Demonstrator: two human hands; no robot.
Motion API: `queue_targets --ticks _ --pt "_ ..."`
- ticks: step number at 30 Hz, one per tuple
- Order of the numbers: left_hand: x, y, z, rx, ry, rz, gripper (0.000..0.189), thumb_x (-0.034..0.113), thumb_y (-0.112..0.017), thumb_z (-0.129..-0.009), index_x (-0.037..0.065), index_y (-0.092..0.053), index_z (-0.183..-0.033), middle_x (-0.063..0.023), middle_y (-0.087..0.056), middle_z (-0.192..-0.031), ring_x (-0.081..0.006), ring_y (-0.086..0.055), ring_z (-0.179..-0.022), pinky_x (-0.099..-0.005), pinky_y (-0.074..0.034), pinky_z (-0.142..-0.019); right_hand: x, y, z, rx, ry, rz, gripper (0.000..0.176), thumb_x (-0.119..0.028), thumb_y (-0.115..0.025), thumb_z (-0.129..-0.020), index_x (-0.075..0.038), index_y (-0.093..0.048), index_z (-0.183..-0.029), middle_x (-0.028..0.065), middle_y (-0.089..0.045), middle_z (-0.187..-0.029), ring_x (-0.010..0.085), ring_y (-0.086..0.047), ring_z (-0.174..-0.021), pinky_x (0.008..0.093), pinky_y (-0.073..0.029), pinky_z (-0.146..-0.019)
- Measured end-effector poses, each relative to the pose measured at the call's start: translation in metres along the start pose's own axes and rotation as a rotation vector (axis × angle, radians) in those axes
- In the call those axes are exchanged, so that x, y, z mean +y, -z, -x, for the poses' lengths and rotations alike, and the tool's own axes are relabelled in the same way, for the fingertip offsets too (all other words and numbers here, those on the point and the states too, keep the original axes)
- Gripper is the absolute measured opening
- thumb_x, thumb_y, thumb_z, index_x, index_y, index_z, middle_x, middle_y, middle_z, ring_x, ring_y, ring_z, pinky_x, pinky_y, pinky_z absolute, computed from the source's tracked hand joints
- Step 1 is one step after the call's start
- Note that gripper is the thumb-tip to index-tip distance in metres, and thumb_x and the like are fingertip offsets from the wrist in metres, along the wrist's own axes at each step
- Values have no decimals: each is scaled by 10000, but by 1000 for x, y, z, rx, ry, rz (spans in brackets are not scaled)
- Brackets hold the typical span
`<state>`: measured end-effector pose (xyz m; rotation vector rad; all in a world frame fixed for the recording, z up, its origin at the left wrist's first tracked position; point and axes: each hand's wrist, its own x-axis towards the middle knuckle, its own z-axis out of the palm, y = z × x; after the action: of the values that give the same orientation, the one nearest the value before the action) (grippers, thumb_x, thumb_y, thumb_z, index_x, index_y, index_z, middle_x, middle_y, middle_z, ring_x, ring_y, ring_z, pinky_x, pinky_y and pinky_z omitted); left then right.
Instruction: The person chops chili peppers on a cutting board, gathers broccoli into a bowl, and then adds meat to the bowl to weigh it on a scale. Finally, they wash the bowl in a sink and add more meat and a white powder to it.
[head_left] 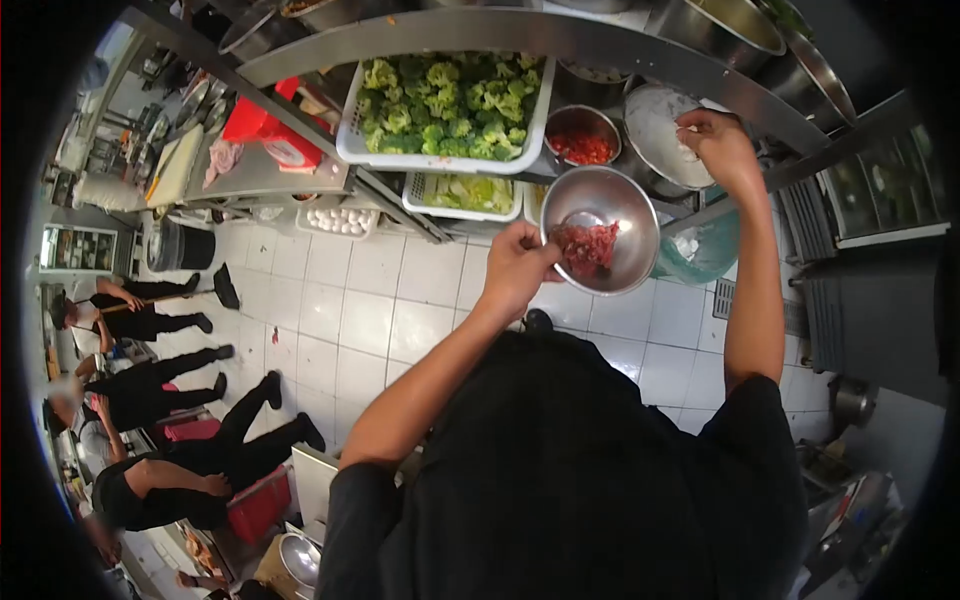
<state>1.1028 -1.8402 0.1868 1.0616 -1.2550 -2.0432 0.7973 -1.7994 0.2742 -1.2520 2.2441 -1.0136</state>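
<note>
My left hand [520, 270] grips the rim of a shiny metal bowl [640, 235], thumb inside and fingers beneath. Dark red chopped raw meat [588, 248] lies in it, toward my left hand. Off to the right, my right hand [718, 145] reaches into a larger metal bowl [650, 125] of white powder. Its fingers are curled together, with a white clump of powder [687, 150] at the tips. Just behind the meat bowl stands a metal pot of chopped red peppers [583, 147].
A white basket [445, 163] of broccoli sits on the shelf, above another basket [465, 210] of pale green vegetables. Metal rails [470, 38] cross above. A tray of eggs [338, 222] is at left. Several people [170, 480] stand on the tiled floor there, one with a broom [225, 287].
</note>
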Motion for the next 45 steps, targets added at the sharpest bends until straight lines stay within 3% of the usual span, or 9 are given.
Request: queue_targets --ticks 7,11,21,26,32,35,37,39,45 --pt "-4 -36 -15 -69 24 12 177 -33 -639 -790 47 -482 -766 -74 -583 -763 -162 -624 -642 -302 -589 -564 -5 -58 71 -191 330 236 159 28 -605 -812 12 -669 -957 144 -680 -803 185 -627 -739 314 -488 -695" --pt "-7 -43 -18 -89 40 -6 176 -35 -641 -791 45 -486 -768 -77 -587 -776 -163 -624 -642 -298 -588 -560 -23 -18 85 -80 42 12 140 -7 -650 -828 25 -665 -963 85 -664 -728 104 -586 -673 263 -469 -629" --pt "-5 -95 -12 -301 116 -1 181 -39 -642 -790 46 -483 -783 -72 -583 -778 -161 -630 -645 -304 -591 -559 22 16 122 -7 -24 -92 165 -10 -650 -830 6 -676 -992 79 -654 -752 104 -564 -633 265 -463 -604" --pt "-11 -114 -17 -383 101 -66 183 -33 -645 -794 43 -478 -792 -74 -586 -771 -165 -638 -651 -308 -591 -561 31 67 137 331 -82 -224 179 -33 -669 -826 10 -678 -1000 48 -635 -737 93 -563 -659 237 -452 -621" --pt "-22 -121 -22 -352 108 -77 188 -38 -642 -773 31 -468 -762 -63 -543 -711 -141 -608 -604 -289 -566 -485 107 93 111 620 139 654 169 -106 -645 -852 16 -671 -966 121 -668 -752 140 -607 -666 270 -478 -650" --pt "-34 -114 -21 -310 45 -126 171 -13 -660 -762 23 -492 -753 -75 -572 -709 -154 -619 -569 -284 -539 -454 74 64 136 271 -140 162 139 -73 -631 -825 23 -653 -922 179 -675 -786 217 -677 -743 334 -507 -673" --pt "-35 -109 -19 -277 10 -205 137 -25 -663 -763 12 -535 -795 -87 -603 -743 -144 -634 -567 -287 -555 -476 67 11 152 90 63 140 208 -65 -700 -755 -6 -666 -952 162 -687 -835 272 -684 -802 346 -522 -723" --pt "-37 -98 -16 -230 -1 -257 137 -9 -680 -755 10 -545 -770 -78 -591 -674 -144 -619 -524 -286 -521 -438 43 -35 162 -184 14 404 561 -85 -768 -682 -51 -570 -1206 238 -528 -1226 416 -530 -1097 459 -442 -929" --pt "-26 -25 1 -123 27 -355 215 32 -705 -750 6 -494 -724 -85 -572 -629 -157 -607 -502 -306 -499 -406 39 -125 133 -143 162 362 194 64 -580 -707 3 -616 -888 210 -599 -896 404 -604 -842 470 -473 -764"
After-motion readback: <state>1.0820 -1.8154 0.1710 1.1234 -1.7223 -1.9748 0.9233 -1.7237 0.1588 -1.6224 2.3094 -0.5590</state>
